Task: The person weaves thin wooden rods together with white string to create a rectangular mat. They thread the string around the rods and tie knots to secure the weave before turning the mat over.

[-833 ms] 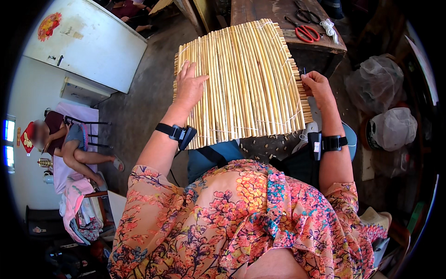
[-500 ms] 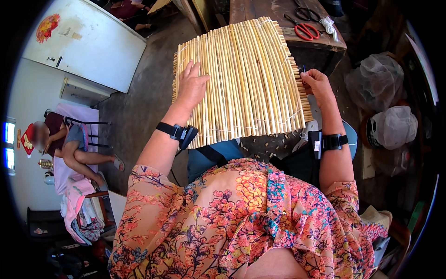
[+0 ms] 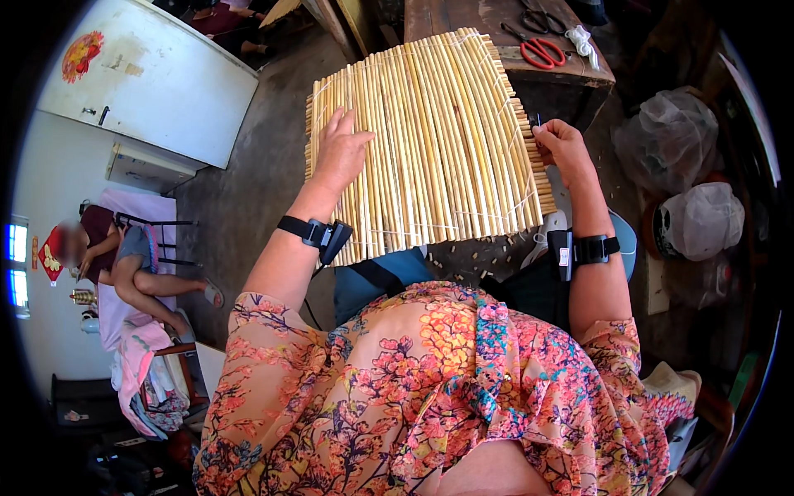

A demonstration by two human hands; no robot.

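Note:
A stiff mat of pale yellow stalks, laid side by side and bound with white thread near its far and near edges, is tilted in front of me above my knees. My left hand lies on its left part, fingers stretched out and slightly apart. Beside the mat's right edge, where a lower layer of stalk ends sticks out, my right hand is closed in a pinch. A small, thin dark thing shows at its fingertips, too small to name. The mat hides its own underside and whatever supports it.
Red-handled scissors, black scissors and a white thread bundle lie on the wooden table ahead. Cut stalk bits litter the floor. Plastic bags stand at right. Another person sits at far left, near a white cabinet.
Almost nothing differs. The whole view has shifted very slightly; both hands keep their places on and beside the mat.

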